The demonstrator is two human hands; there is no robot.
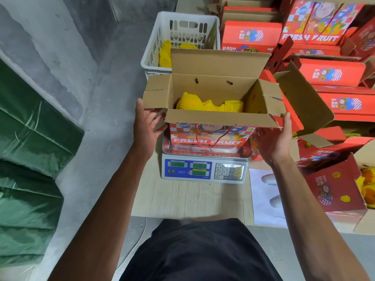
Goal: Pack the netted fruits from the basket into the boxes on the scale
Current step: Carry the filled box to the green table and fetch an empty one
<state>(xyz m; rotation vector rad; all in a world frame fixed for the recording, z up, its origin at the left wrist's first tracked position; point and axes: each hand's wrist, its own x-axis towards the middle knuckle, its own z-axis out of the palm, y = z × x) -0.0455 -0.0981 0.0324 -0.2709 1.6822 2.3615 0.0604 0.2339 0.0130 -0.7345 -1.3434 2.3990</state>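
Two open hands flank red printed cardboard box (211, 134) | left hand (145, 128) touching side flap, right hand (278, 138) just beside | grip low, lift level off grey scale (205, 169).

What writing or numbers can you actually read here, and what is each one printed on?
"FRESH FRUIT": front of the open box on the scale.
"FRESH FRUIT": red box stacked at the upper right.
Digits 0 to 9: scale keypad.
Green scale displays, its blue brand label, and Chinese characters on the red boxes: too blurred to read.

The box (211, 136) sits on the scale (204, 169) at the board's (188, 199) far edge, netted fruits (207, 103) inside; the basket (182, 40) stands behind
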